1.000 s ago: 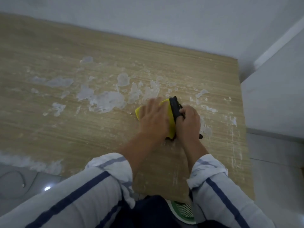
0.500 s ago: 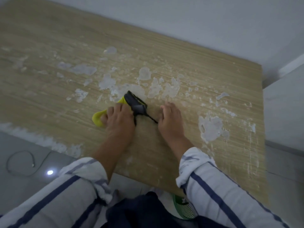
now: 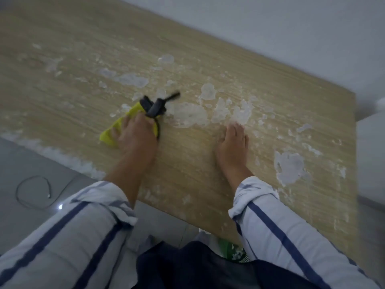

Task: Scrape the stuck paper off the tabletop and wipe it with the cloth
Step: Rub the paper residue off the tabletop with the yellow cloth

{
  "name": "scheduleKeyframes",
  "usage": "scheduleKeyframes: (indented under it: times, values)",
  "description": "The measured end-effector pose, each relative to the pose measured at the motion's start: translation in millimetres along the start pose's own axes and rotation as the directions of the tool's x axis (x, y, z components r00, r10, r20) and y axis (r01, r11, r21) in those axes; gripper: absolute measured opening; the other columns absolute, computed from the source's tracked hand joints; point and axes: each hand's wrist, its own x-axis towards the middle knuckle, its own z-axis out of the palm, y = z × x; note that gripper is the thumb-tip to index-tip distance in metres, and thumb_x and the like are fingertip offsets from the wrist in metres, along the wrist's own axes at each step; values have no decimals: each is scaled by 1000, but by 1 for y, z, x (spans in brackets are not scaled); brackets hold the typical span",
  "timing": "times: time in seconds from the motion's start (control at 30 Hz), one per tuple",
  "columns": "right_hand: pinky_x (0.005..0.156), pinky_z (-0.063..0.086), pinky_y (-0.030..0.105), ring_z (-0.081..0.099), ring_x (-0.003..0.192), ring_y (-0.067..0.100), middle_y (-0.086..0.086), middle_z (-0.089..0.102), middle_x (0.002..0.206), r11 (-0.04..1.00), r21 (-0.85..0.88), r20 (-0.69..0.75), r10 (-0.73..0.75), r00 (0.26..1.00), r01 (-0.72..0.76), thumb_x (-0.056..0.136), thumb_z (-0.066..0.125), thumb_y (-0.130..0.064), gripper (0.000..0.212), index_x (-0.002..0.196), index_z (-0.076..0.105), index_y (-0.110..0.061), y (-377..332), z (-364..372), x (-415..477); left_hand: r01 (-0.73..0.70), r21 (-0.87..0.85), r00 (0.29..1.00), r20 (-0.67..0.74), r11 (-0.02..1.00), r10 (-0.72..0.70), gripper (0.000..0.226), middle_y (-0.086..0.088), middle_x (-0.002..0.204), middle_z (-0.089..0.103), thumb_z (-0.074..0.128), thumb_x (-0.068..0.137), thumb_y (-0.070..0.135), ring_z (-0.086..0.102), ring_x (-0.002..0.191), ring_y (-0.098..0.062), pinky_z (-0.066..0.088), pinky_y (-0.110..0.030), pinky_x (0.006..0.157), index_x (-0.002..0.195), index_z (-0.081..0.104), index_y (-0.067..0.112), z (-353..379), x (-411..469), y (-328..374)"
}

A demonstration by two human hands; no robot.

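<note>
A wooden tabletop [image 3: 187, 174] carries several patches of stuck white paper [image 3: 189, 114], with a big one at the right [image 3: 289, 166]. My left hand [image 3: 135, 134] lies on a yellow cloth [image 3: 108, 135] and holds it against a black scraper [image 3: 155, 108] whose handle points up and right. My right hand [image 3: 232, 147] rests flat on the bare wood, fingers straight, fingertips at the edge of a paper patch. It holds nothing.
A thin cable [image 3: 33, 192] lies looped on the grey floor left of the table. A green and white object [image 3: 233, 252] shows under the table's near edge. A white wall runs behind the table, and the table's right edge meets a white surface.
My right hand let go of the scraper and moved right onto the wood. My left hand slid the cloth and scraper leftward. The view shifted, showing more floor at the left.
</note>
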Motion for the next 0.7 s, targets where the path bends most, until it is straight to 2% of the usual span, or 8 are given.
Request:
scheduleKeyframes:
  times: [0.1,0.2,0.37,0.43,0.5,0.6,0.67,0.7]
  values:
    - [118,3,41,8,144,26,14,20,154,997,73,5,-20,1000,20,94,31,-7,48,142,27,-2,-23,8,3,-315,-30,931,186,948,315,34,-9,133,51,37,93,33,44,126,-30,26,-53,107,123,51,24,17,-27,35]
    - [119,2,38,8,144,25,13,18,155,998,54,27,-12,1000,11,92,37,-11,57,145,18,-3,-39,16,5,-510,107,839,280,853,467,52,6,159,10,33,93,51,3,146,-25,-3,-63,110,144,23,41,30,-39,26]
    - [118,3,43,7,145,27,14,20,154,992,-29,60,-123,991,125,97,29,-14,44,140,30,-4,-61,34,5,-38,141,998,59,989,30,43,6,158,12,28,98,43,4,146,-26,-2,-61,112,141,29,40,-10,21,-71]
    - [118,2,43,6,145,27,14,19,154,988,-37,77,-147,986,150,98,27,-17,45,141,28,-4,-72,39,5,228,43,969,-109,973,-222,36,-5,150,32,30,99,29,23,140,-29,11,-55,114,131,44,21,-33,34,-96]
    - [118,1,42,4,145,27,14,16,155,981,-29,106,-187,977,191,99,27,-19,46,143,26,-5,-88,44,6,324,-86,930,-155,942,-334,27,-18,127,52,34,99,20,47,118,-37,35,-51,102,115,50,6,-45,34,-86]
    - [118,-2,41,1,145,24,10,11,157,977,-21,174,-205,963,211,99,27,-23,47,145,23,-9,-108,53,13,-40,-80,998,38,996,43,18,-12,112,60,44,92,17,55,101,-33,41,-46,91,106,55,10,-29,2,-39]
    - [118,-2,40,0,145,23,7,8,158,975,-75,196,-192,962,210,98,30,-28,51,145,21,-12,-113,58,16,-372,-1,915,167,928,367,38,-5,147,39,42,93,35,33,134,-30,16,-53,111,129,46,24,-3,-29,-34]
    - [118,-1,41,1,145,23,7,10,158,972,-90,177,-199,964,217,98,32,-29,51,145,22,-12,-114,60,17,-421,69,895,192,904,403,47,2,156,21,37,94,43,14,144,-27,1,-56,113,140,34,31,4,-30,-46]
